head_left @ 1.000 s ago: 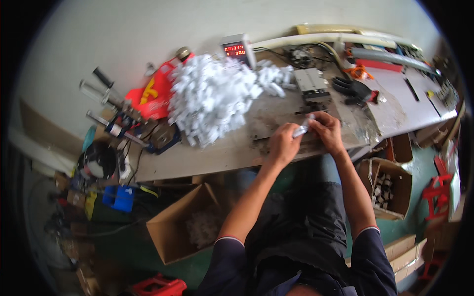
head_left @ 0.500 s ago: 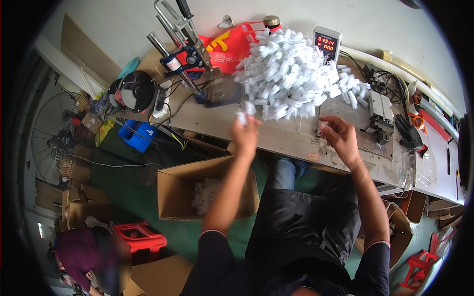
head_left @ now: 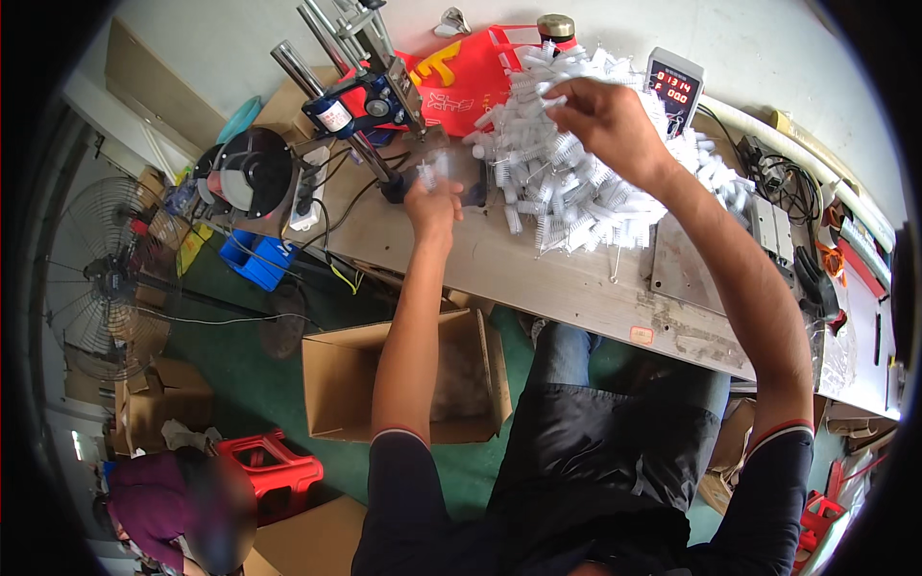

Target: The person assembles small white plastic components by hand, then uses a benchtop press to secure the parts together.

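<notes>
A large heap of small white brushes [head_left: 567,197], with spiral-looking bristles and thin wire stems, lies on the workbench. At the heap's left, my left hand [head_left: 434,206] is closed around a few white brushes [head_left: 432,173], blurred by motion, in front of the press base. My right hand [head_left: 610,125] reaches over the top of the heap, thumb and forefinger pinched together at a white brush [head_left: 551,100]. Part of the heap is hidden behind my right hand and forearm.
A hand-lever press [head_left: 355,110] stands left of the heap, a digital counter [head_left: 673,86] behind it at right. Below the bench edge sits an open cardboard box [head_left: 341,384]. At lower left, a person in a purple top [head_left: 154,499] is beside a red stool [head_left: 279,466].
My left hand has shifted left toward the press base with the white brushes. My right hand has risen from the bench's front to the far side of the heap. The view has shifted slightly.
</notes>
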Tool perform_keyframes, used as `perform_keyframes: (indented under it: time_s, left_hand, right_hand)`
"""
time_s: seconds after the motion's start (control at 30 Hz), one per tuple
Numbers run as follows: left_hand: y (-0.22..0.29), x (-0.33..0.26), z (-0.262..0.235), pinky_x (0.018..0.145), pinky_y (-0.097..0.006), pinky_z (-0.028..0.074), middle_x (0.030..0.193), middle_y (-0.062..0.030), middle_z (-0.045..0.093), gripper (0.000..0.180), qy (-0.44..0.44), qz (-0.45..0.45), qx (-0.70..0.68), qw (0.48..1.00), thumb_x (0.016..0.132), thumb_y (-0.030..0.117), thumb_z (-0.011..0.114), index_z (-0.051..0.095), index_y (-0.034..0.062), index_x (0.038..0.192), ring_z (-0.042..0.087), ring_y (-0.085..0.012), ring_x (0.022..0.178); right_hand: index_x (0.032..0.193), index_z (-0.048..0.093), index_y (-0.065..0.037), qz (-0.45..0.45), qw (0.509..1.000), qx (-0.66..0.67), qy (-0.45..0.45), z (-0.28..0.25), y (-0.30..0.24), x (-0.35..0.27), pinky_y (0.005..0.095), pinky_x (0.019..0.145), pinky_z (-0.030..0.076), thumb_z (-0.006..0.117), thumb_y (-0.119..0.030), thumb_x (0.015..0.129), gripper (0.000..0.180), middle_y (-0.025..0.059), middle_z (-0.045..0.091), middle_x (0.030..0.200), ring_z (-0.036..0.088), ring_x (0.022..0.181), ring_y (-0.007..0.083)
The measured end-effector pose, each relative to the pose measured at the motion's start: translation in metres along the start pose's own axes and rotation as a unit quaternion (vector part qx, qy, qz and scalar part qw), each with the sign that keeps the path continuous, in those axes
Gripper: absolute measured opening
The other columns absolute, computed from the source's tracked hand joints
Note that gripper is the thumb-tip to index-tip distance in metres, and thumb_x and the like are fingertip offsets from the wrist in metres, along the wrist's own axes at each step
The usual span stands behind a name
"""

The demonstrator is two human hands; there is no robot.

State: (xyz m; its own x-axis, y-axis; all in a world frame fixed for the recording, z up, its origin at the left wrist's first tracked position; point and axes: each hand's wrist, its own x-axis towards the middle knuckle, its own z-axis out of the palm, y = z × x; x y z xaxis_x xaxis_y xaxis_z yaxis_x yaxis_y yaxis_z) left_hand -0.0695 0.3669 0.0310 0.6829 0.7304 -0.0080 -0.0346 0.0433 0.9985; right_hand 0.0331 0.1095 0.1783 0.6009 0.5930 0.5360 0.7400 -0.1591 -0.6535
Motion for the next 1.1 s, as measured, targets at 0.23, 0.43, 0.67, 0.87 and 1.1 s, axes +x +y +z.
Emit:
perform_keyframes:
  time_s: [0.23,0.43,0.67,0.87,1.1]
  left_hand:
    - [0.013,0.007,-0.004,0.036,-0.026,0.037,0.082,-0.0092,0.069,0.017,0.012,-0.009,0.104,0.994,0.106,0.011,0.056,0.064,-0.0034,0.109,0.051,-0.0085,0.049]
    - [0.014,0.007,0.001,0.035,-0.026,0.035,0.083,-0.0111,0.070,0.015,0.032,-0.003,0.083,0.996,0.104,0.009,0.056,0.063,-0.0050,0.106,0.049,-0.0084,0.046]
    - [0.018,-0.004,0.009,0.034,-0.027,0.032,0.067,-0.0059,0.064,0.015,0.065,-0.009,-0.014,0.998,0.101,0.008,0.058,0.063,-0.0012,0.091,0.046,-0.0086,0.040]
    - [0.016,-0.003,0.016,0.035,-0.025,0.032,0.085,-0.0114,0.070,0.022,0.025,-0.035,0.022,0.999,0.105,0.008,0.055,0.060,-0.0045,0.123,0.045,-0.0070,0.044]
    - [0.019,-0.007,0.016,0.035,-0.025,0.031,0.076,-0.0083,0.065,0.011,0.057,-0.027,0.000,0.998,0.105,0.007,0.054,0.060,-0.0020,0.108,0.044,-0.0073,0.042]
  right_hand:
    - [0.121,0.072,-0.003,-0.045,0.995,-0.078,0.041,0.017,-0.045,0.090,0.0378,0.088,0.055,0.067,-0.021,0.098,0.029,0.0187,0.074,0.104,0.072,0.097,0.0278]
    - [0.119,0.070,0.004,-0.122,0.982,-0.047,0.137,0.052,-0.064,0.153,0.0420,0.097,0.055,0.067,-0.019,0.094,0.033,0.0255,0.073,0.115,0.070,0.109,0.0397]
    - [0.151,0.039,0.008,-0.096,0.991,0.056,0.081,0.065,-0.090,0.198,0.0444,0.119,0.039,0.051,-0.025,0.103,0.060,0.0322,0.052,0.147,0.050,0.139,0.0425]
    - [0.154,0.037,0.005,-0.140,0.975,0.172,0.029,0.084,-0.082,0.264,0.0474,0.118,0.040,0.048,-0.031,0.106,0.062,0.0300,0.054,0.145,0.053,0.137,0.0403]
    - [0.127,0.059,0.006,-0.084,0.993,-0.031,0.079,0.051,-0.075,0.270,0.0463,0.095,0.055,0.061,-0.031,0.099,0.047,0.0254,0.072,0.111,0.070,0.106,0.0384]
